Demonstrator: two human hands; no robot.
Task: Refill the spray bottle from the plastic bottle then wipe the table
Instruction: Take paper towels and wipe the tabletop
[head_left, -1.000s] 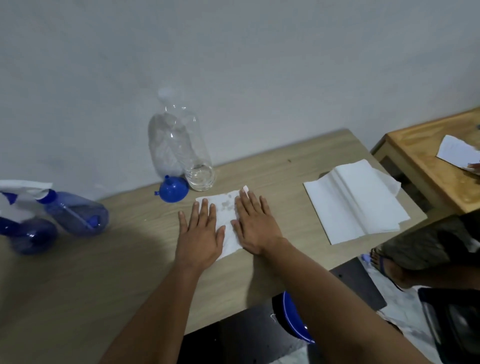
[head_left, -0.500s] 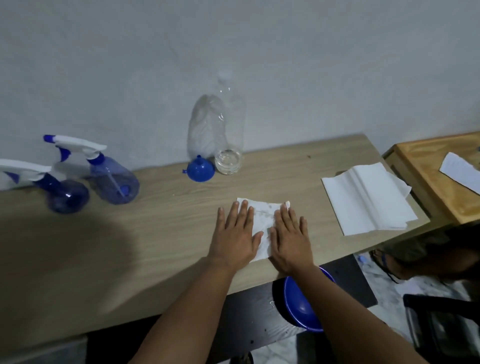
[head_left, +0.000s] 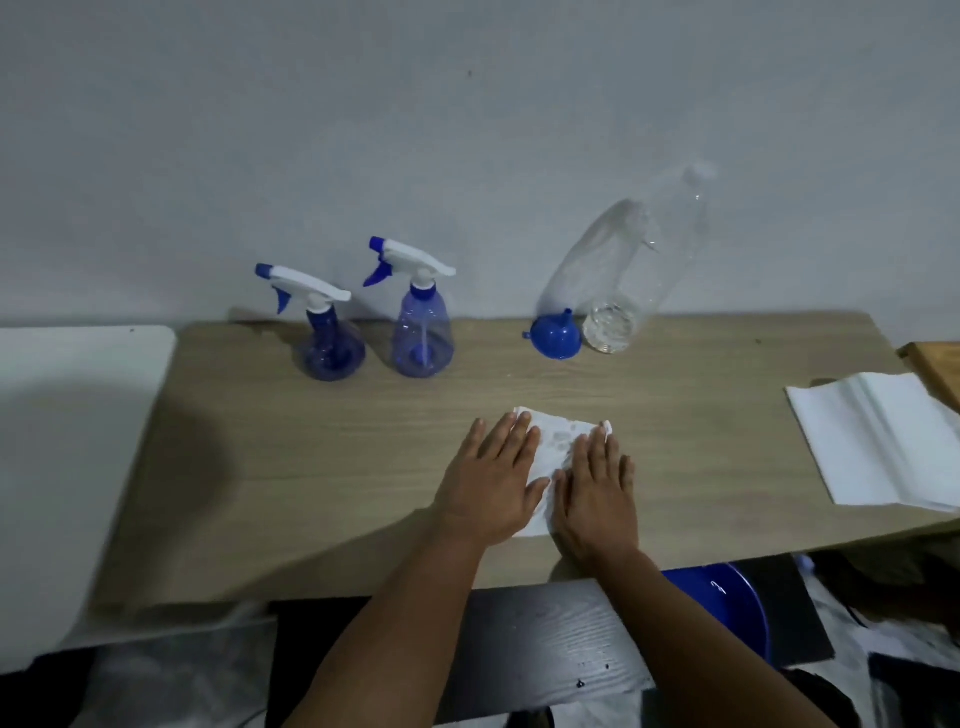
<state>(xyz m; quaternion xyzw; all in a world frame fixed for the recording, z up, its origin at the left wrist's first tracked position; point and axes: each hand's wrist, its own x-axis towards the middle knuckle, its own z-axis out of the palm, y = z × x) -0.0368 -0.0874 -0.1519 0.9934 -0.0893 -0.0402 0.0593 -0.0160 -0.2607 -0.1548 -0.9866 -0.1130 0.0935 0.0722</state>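
A white paper towel (head_left: 558, 441) with damp spots lies flat on the wooden table (head_left: 337, 467). My left hand (head_left: 493, 480) and my right hand (head_left: 597, 493) press on it side by side, fingers straight. Two blue spray bottles stand by the wall, a round one (head_left: 327, 332) and a taller one (head_left: 422, 322) to its right. A clear plastic bottle (head_left: 631, 270) with a little water at the bottom stands further right, a blue funnel (head_left: 555, 335) beside its base.
A stack of white paper towels (head_left: 872, 441) lies at the table's right end, next to a second wooden table (head_left: 935, 364). A white surface (head_left: 67, 415) adjoins the left end. Below the front edge are a dark board (head_left: 545, 639) and a blue basin (head_left: 727, 608).
Both hands slid the paper towel back toward the table's front edge. The view swung left, bringing both spray bottles and the white surface into sight.
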